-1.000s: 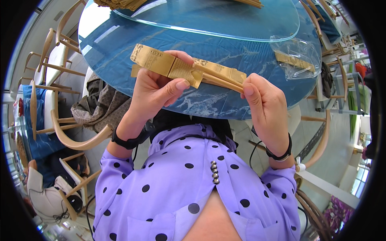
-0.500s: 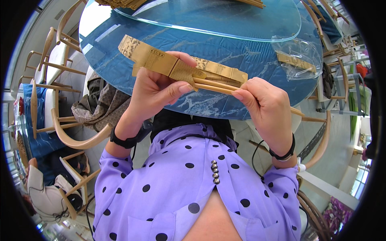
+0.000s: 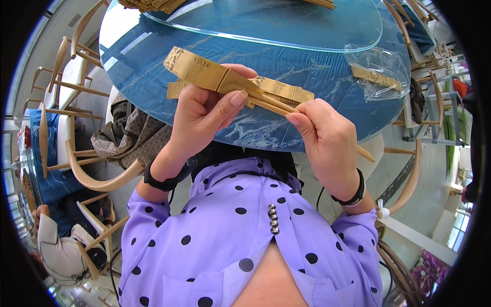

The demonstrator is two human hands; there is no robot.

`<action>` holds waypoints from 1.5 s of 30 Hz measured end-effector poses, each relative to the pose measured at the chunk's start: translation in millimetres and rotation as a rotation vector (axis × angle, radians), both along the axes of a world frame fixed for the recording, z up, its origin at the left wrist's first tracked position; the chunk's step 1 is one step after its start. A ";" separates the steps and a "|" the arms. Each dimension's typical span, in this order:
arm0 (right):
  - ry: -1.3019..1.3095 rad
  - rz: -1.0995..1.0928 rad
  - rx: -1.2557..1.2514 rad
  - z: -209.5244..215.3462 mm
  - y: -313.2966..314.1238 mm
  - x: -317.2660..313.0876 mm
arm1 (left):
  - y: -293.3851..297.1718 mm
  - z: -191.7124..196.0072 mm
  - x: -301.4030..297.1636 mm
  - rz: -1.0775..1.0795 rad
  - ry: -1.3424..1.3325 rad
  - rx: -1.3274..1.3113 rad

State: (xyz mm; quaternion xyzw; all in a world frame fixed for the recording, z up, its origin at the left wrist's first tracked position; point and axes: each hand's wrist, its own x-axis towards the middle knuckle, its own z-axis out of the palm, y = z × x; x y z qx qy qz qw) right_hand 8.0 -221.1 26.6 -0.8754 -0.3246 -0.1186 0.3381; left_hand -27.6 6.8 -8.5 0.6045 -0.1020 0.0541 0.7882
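My left hand (image 3: 204, 115) grips long gold paper sleeves (image 3: 197, 67) in front of my chest. A pair of wooden chopsticks (image 3: 273, 104) sticks out of one sleeve toward the right. My right hand (image 3: 327, 138) holds the chopsticks, with the thumb tip on their upper side; their far end shows below that hand (image 3: 365, 153). A second gold sleeve (image 3: 279, 89) lies behind the first in the same grip. Both wrists wear black bands.
A round blue marbled table (image 3: 286, 66) with a glass turntable (image 3: 276, 25) lies ahead. A clear plastic bag holding gold sleeves (image 3: 376, 71) rests at its right. Wooden chairs (image 3: 97, 174) stand left and right; a patterned bag (image 3: 130, 135) sits on one chair.
The gold sleeve has tilted, its left end rising. My right hand has slid left along the chopsticks, closer to my left hand.
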 end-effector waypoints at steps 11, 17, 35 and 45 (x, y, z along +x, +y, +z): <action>-0.113 -0.076 -0.011 -15.8 23.3 -14.7 | -17.6 -6.0 -4.0 0.374 0.113 -0.109; -0.244 -0.107 -0.041 -17.7 41.8 -19.5 | -26.2 -9.5 -8.4 0.420 0.067 -0.088; -0.090 0.196 -0.097 -2.9 -2.2 1.1 | 47.8 7.8 -9.6 0.694 0.040 -0.096; -0.141 0.198 -0.040 -21.6 16.8 -14.6 | 27.3 9.7 -5.6 0.620 0.006 -0.079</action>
